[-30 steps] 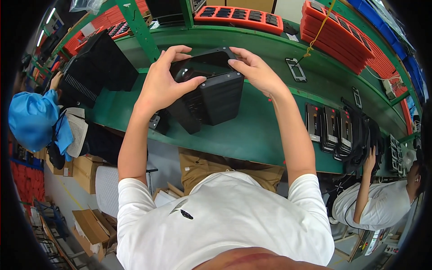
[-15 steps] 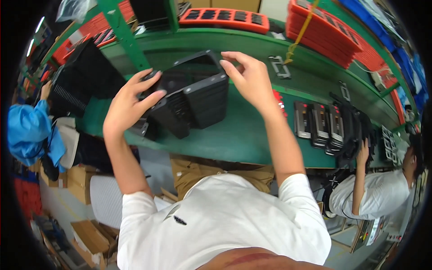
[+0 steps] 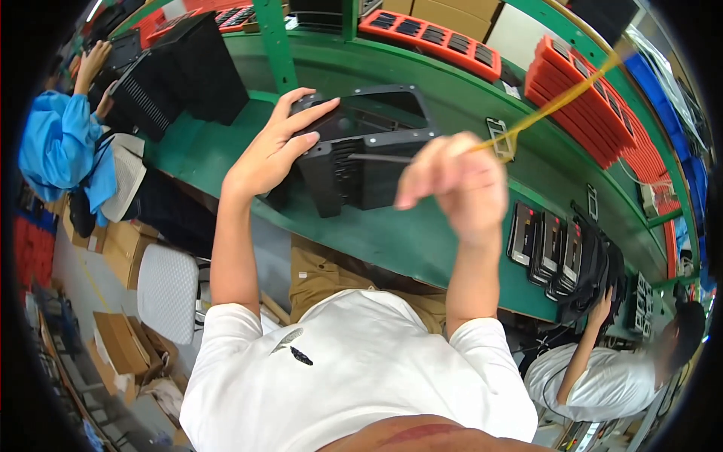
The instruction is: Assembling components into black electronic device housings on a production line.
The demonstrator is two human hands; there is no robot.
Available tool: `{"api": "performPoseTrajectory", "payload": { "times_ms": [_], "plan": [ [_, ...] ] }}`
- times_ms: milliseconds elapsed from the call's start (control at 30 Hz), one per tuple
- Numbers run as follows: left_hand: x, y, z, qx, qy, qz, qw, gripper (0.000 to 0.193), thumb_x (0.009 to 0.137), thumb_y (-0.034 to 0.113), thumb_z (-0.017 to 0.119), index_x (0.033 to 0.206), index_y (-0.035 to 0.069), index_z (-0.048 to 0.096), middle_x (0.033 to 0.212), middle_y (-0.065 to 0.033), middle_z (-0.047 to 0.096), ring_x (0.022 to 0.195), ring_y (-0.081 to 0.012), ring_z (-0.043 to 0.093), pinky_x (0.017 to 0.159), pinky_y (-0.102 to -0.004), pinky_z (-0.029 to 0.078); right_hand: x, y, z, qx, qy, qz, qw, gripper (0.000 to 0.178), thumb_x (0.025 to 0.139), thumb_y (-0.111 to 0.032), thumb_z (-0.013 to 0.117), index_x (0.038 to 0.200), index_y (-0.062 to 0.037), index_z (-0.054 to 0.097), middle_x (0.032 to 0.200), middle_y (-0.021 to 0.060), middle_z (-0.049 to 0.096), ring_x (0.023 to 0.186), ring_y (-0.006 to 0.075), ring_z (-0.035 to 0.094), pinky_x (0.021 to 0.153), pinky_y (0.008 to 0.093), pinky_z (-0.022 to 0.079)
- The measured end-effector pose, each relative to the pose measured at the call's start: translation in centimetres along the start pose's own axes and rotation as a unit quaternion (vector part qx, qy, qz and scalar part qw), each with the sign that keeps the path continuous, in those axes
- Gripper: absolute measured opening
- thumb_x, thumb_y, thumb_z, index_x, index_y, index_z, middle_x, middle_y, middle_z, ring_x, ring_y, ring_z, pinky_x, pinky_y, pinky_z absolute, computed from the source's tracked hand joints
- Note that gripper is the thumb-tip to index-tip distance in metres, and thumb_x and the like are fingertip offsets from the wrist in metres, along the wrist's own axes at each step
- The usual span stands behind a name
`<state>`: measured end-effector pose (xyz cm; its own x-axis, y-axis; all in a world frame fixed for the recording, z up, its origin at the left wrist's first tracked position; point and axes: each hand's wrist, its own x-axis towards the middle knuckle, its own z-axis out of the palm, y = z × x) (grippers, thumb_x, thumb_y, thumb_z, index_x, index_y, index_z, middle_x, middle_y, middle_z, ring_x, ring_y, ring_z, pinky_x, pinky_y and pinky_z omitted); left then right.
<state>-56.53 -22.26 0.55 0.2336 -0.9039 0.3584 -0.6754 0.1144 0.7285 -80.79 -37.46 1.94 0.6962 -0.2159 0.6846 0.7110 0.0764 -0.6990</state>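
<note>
A black box-shaped housing (image 3: 384, 177) with a glossy dark panel on top stands on the green bench in front of me. My left hand (image 3: 265, 160) grips its top left corner, fingers over the upper face and thumb at the near edge. My right hand (image 3: 463, 184), blurred by motion, is closed on a thin dark rod-like tool (image 3: 380, 158). Its tip points left, at the ribbed black strips (image 3: 345, 169) on the housing's near side. A taut yellow cord (image 3: 561, 102) runs from this hand to the upper right. The tool's grip is hidden in my fingers.
Large black housings (image 3: 199, 71) stand left, near a co-worker in blue (image 3: 56, 143). A red tray (image 3: 433, 41) and stacked red trays (image 3: 580, 105) sit on the shelf. Grey-and-black units (image 3: 546, 245) lie right, near another co-worker (image 3: 602, 373). A green post (image 3: 275, 45) rises behind.
My right hand has left the housing's top right corner and now holds the thin tool on the yellow cord. My left hand stays on the housing. The view has shifted.
</note>
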Motion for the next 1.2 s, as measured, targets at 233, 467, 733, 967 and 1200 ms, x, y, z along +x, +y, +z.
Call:
{"api": "performPoseTrajectory", "payload": {
  "times_ms": [233,467,733,967,1200],
  "plan": [
    [0.2,-0.2,-0.9,0.089,-0.002,0.043,0.995,0.055,0.091,0.024,0.063,0.145,0.017,0.059,0.148,-0.0186,0.042,0.135,-0.0357,0.046,0.113,-0.0403,0.037,-0.8,6.7,0.6,-0.267,-0.038,-0.037,0.962,0.038,0.111,-0.03,0.044,0.087,-0.0006,0.049,0.097,0.0177,0.066,0.087,0.0253,0.067,0.081,0.0356,0.055],
    [3.2,-1.3,-3.2,0.044,-0.035,-0.005,0.998,0.052,0.09,0.032,0.069,0.139,0.016,0.064,0.136,-0.0176,0.053,0.122,-0.0321,0.054,0.104,-0.0369,0.043,4.1,5.1,0.3,-0.236,-0.001,0.008,0.972,0.036,0.112,-0.03,0.041,0.091,-0.001,0.049,0.104,0.0201,0.066,0.098,0.0296,0.069,0.092,0.0424,0.055],
    [-3.2,-10.5,-2.3,0.185,0.287,-0.148,0.928,0.054,0.084,0.037,0.079,0.132,0.015,0.069,0.122,-0.0204,0.055,0.115,-0.0339,0.054,0.101,-0.0373,0.043,-2.0,-0.9,-8.1,-0.269,0.22,-0.004,0.938,0.037,0.113,-0.031,0.04,0.096,-0.0003,0.053,0.103,0.0182,0.066,0.094,0.0273,0.07,0.091,0.0415,0.056],
    [-9.1,-10.1,1.3,0.37,0.225,-0.104,0.895,0.07,0.078,0.037,0.084,0.14,0.015,0.061,0.131,-0.0265,0.05,0.125,-0.0425,0.047,0.112,-0.0499,0.034,-5.9,-2.0,-16.5,-0.49,0.306,0.132,0.806,0.033,0.109,-0.028,0.05,0.101,0.0015,0.063,0.102,0.0128,0.068,0.085,0.0184,0.066,0.08,0.0322,0.054],
    [-10.5,-10.0,1.6,0.33,0.175,-0.195,0.907,0.083,0.083,0.032,0.081,0.155,0.017,0.043,0.142,-0.0263,0.042,0.129,-0.043,0.046,0.112,-0.0465,0.036,-2.9,-2.0,-13.2,-0.753,0.36,-0.185,0.518,0.022,0.096,-0.016,0.062,0.108,0.002,0.066,0.095,0.0133,0.07,0.086,0.0221,0.066,0.074,0.0309,0.052]
  ]
}}
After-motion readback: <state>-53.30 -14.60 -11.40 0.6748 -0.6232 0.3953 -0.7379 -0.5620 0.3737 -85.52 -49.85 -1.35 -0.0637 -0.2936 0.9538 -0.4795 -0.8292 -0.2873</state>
